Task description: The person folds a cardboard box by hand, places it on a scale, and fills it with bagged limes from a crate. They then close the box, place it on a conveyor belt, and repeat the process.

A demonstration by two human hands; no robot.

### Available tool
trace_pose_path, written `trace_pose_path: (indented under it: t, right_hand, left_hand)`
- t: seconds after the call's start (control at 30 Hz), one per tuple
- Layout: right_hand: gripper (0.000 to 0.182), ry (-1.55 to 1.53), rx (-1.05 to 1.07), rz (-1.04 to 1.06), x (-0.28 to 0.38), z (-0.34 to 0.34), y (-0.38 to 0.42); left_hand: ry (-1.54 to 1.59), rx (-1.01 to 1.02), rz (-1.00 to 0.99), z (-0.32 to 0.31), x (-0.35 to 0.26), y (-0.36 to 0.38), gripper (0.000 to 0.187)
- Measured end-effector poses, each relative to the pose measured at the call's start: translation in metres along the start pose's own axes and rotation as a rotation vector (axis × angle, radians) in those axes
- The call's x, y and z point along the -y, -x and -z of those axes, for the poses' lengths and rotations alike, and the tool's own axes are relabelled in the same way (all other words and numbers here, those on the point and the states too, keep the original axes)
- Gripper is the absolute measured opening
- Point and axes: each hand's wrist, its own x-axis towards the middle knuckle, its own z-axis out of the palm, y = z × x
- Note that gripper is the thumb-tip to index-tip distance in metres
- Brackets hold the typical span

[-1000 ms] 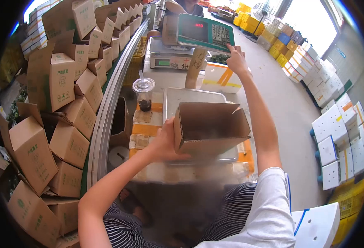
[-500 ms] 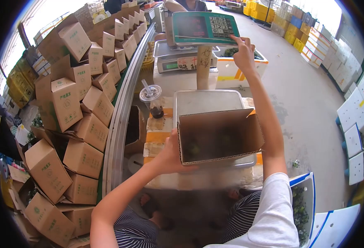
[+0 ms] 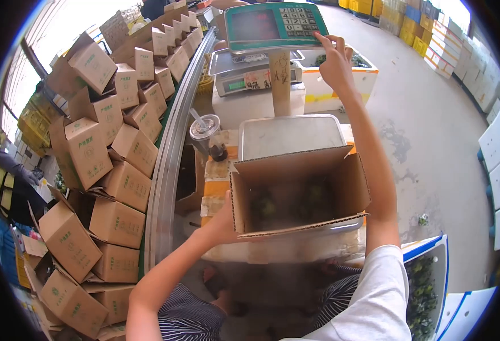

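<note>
A cardboard box [image 3: 349,176] with its top open stands tilted on the metal pan of a weighing scale [image 3: 289,136]; dark green produce [image 3: 284,202] lies blurred at its bottom. My left hand [image 3: 223,223] grips the box's left side, with its fingers partly hidden behind the cardboard. Up at the scale's green display panel [image 3: 276,25], my right hand [image 3: 336,61] holds nothing. Its index finger touches the lower right keys and the other fingers are loosely apart.
Many cardboard boxes [image 3: 119,213] are stacked on the left beside a metal rail [image 3: 167,153]. A lidded plastic cup [image 3: 205,128] stands left of the pan. Foam crates with greens [image 3: 423,290] are at lower right and behind the display. Another person stands at far left.
The view has tilted down slightly, and more of the box's inside shows. The box has swung a little toward me and left with my left hand. My right finger stays at the keypad.
</note>
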Motion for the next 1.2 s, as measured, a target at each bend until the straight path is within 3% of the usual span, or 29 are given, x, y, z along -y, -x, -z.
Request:
trace_pose_path:
  t: [0.27,0.47,0.57,0.67,0.7,0.73,0.8,0.83,0.9,0.97,1.1,1.17,1.2]
  right_hand:
    - [0.066,0.188,-0.032,0.106,0.002,0.0,-0.006]
    - [0.065,0.116,0.002,0.052,0.008,0.014,0.001]
    - [0.057,0.088,-0.091,-0.014,0.014,0.022,0.01]
    - [0.045,-0.219,-0.043,-0.085,0.0,0.034,0.006]
    - [0.026,-0.11,-0.193,0.118,-0.008,0.036,0.007]
    - [0.022,-0.086,-0.125,0.056,-0.017,0.04,0.01]
    - [0.016,-0.035,0.013,-0.069,-0.01,0.069,0.03]
    - [0.017,-0.008,-0.098,0.02,-0.01,0.079,0.043]
    - [0.024,0.117,-0.036,0.067,-0.019,0.104,0.065]
    - [0.027,0.145,0.035,0.112,-0.018,0.137,0.1]
    - [0.024,0.328,0.136,0.458,-0.047,0.208,0.179]
    - [0.01,0.45,0.086,0.419,-0.064,0.255,0.231]
    - [0.017,0.505,0.1,0.261,-0.08,0.28,0.265]
  left_hand:
    - [0.029,-0.076,-0.062,0.008,-0.017,-0.005,0.089]
    - [0.169,0.036,0.114,0.015,-0.032,-0.006,0.078]
    - [0.182,0.062,0.181,0.014,-0.029,-0.002,0.079]
    - [0.25,0.09,0.215,0.007,-0.017,-0.001,0.084]
    - [0.293,0.113,0.229,0.008,-0.017,-0.002,0.084]
    - [0.279,0.125,0.212,0.009,-0.017,-0.004,0.084]
    - [0.194,0.134,0.147,0.012,-0.017,-0.007,0.086]
    - [0.153,0.126,0.141,0.012,-0.017,-0.007,0.086]
    - [0.099,0.106,0.168,0.013,-0.021,-0.006,0.086]
    - [0.109,0.094,0.149,0.016,-0.025,-0.01,0.101]
    - [0.046,-0.124,-0.087,0.007,-0.005,-0.017,0.121]
    - [0.02,-0.203,-0.161,0.008,-0.006,-0.018,0.122]
    - [0.036,-0.209,-0.178,0.007,-0.006,-0.02,0.114]
